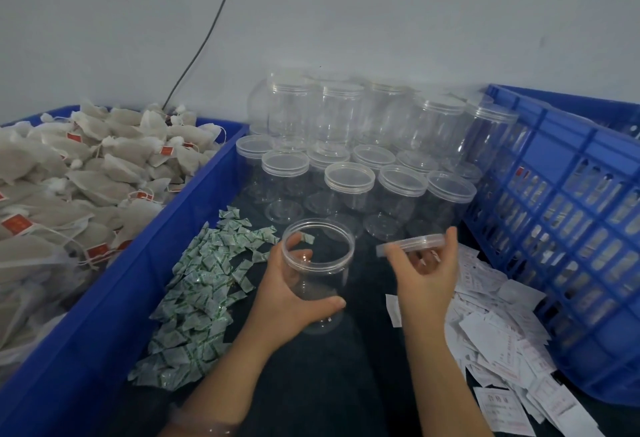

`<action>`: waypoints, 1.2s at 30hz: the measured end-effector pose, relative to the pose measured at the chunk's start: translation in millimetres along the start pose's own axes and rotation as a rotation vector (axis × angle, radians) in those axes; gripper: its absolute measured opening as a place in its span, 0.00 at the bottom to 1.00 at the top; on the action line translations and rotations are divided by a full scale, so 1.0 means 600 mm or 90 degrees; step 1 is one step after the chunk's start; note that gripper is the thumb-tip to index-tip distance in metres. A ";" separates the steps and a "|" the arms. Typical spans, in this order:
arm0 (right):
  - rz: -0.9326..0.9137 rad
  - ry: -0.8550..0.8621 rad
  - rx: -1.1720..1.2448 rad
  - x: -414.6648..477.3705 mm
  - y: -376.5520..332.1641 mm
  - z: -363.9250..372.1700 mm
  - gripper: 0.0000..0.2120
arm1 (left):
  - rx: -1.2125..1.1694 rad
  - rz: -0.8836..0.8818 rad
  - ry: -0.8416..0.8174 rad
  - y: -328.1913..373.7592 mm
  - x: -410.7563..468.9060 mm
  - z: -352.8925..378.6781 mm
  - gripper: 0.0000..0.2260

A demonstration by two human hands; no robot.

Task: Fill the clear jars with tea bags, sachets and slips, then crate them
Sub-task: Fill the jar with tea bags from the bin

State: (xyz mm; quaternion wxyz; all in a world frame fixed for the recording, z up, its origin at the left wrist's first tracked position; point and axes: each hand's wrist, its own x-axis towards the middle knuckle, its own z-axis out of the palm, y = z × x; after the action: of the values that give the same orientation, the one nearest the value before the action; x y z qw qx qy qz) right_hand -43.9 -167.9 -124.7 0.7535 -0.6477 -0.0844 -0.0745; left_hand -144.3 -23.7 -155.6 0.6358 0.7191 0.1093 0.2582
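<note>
The left hand [287, 294] grips 1 open jar [317, 263]; the right hand [427, 275] beside it pinches its lid [412, 242].

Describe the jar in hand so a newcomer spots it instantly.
Between the blue bin and blue crate, lidded clear jars crowd the back of the dark table. Just in front, the left hand grips one jar. It alone is open; the right hand holds its lid.

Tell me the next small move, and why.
Probably set the round clear plastic lid pinched in the right hand down on the dark tabletop: the left hand grips the open clear plastic jar, which looks empty, and filling it needs a free hand.
</note>
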 end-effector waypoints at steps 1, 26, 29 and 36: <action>0.015 -0.038 -0.075 0.003 0.009 -0.001 0.52 | -0.003 0.000 0.012 -0.003 0.002 -0.003 0.43; -0.067 -0.478 -0.149 -0.082 0.026 0.065 0.51 | 0.180 0.184 0.150 0.251 -0.075 -0.068 0.15; -0.075 -0.468 -0.141 -0.086 0.019 0.078 0.53 | 0.422 0.228 0.055 0.339 -0.047 -0.134 0.13; -0.117 -0.404 -0.044 -0.111 0.002 0.159 0.47 | 0.910 -0.243 -0.145 0.264 0.114 -0.276 0.16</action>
State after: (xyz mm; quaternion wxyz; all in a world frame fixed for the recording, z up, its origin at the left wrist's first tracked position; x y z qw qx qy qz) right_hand -111.3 -73.2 -126.9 0.6572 -0.6536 -0.3705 0.0602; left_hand -198.3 125.2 23.7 0.0545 0.9479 0.3070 -0.0663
